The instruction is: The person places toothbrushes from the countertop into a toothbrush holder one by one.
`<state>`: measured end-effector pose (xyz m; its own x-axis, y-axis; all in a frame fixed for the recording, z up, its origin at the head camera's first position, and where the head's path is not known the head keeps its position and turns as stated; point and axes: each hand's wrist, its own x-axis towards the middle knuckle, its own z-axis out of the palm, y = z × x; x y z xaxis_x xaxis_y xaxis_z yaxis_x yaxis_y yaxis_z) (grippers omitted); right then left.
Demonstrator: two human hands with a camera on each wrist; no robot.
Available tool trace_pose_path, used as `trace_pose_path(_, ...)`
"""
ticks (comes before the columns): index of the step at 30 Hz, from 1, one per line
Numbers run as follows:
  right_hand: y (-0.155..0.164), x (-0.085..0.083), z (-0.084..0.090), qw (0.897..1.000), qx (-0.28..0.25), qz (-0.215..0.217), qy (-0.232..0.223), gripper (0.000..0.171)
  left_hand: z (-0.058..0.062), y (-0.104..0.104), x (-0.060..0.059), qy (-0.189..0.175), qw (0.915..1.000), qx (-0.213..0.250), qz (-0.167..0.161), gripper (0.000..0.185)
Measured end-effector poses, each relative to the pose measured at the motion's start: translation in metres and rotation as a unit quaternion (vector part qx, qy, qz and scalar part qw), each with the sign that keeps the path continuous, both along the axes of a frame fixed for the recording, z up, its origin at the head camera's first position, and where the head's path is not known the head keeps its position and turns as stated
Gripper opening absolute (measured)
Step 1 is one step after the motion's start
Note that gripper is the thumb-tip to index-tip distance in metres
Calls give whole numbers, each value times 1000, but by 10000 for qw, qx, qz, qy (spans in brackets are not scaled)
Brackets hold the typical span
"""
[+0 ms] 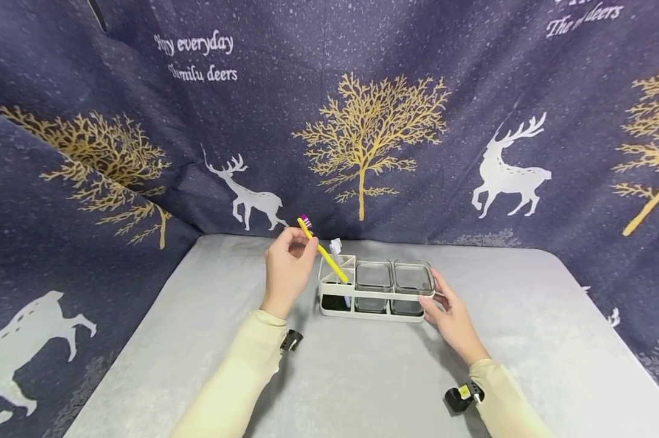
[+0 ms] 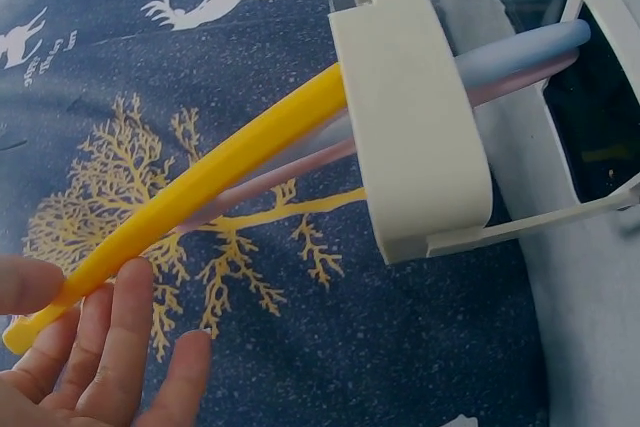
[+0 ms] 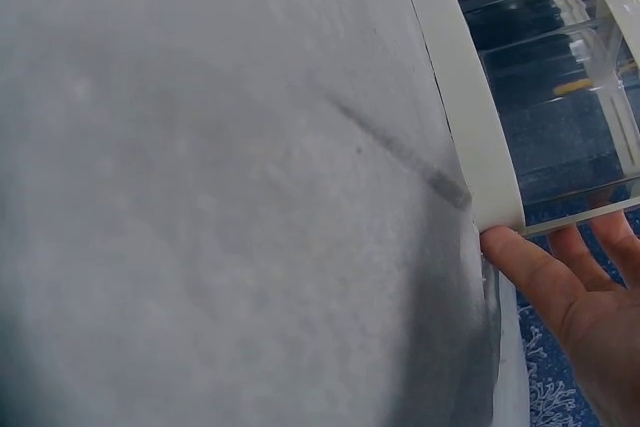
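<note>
1. At the table's centre, slightly toward twelve o'clock, a yellow toothbrush (image 1: pixel 323 251) leans at a slant, its lower end inside the leftmost compartment of a white rack (image 1: pixel 337 299) and its pink-bristled head pointing up toward ten o'clock.
2. The person's left hand (image 1: pixel 287 271) pinches the toothbrush near its upper end; the left wrist view shows fingertips (image 2: pixel 122 299) and thumb closed on the yellow handle.
3. Beside it in the same compartment stands a pale blue toothbrush (image 1: pixel 336 249), along with a thin pinkish handle (image 2: pixel 300 169), both touching or nearly touching the yellow one.
4. At three o'clock from that compartment, two clear square cups (image 1: pixel 394 280) sit side by side in the rack.
5. The right hand (image 1: pixel 451 317) rests against the rack's right end, fingers fairly straight and pressing the frame rather than curling round it; the right wrist view shows its fingertips (image 3: pixel 520 257) at the rack's corner.
6. All of this sits on a grey table (image 1: pixel 362 377), backed by a dark blue cloth (image 1: pixel 472 91) printed with white deer and gold trees.
7. Likely risks: the slanted handle could lever against the compartment's rim and tip or drag the light rack if the right hand's bracing slackens; it could also catch the neighbouring brushes and knock them askew.
</note>
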<state>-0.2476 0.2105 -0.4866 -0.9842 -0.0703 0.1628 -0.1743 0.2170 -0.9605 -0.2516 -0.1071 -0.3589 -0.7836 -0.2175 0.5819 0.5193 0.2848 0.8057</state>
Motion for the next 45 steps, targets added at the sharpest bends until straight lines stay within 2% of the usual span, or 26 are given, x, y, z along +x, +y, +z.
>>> trace_pose_path(6, 0, 0, 1, 10000, -45, 47, 56, 73, -2, 4, -1, 13, 9991, -360, 232, 8)
trace_pose_path(10, 0, 0, 2, 10000, 0, 39, 62, 73, -4, 8, -2, 52, 9985, -470, 263, 9)
trace_pose_path(19, 5, 0, 3, 9999, 106, 4, 20, 73, -12, 16, -4, -47, 9981, -584, 171, 12)
trace_pose_path(29, 2, -2, 1, 9999, -93, 70, 68, 73, -21, 17, -7, 42, 9977, -663, 130, 9)
trace_pose_path(37, -1, 0, 1, 9999, -112, 41, -21, 73, -29, 17, -6, 177, 9970, -749, -92, 8)
trace_pose_path(45, -1, 0, 3, 9999, -146, 56, -16, 72, -35, 19, -5, 229, 9966, -788, -82, 10)
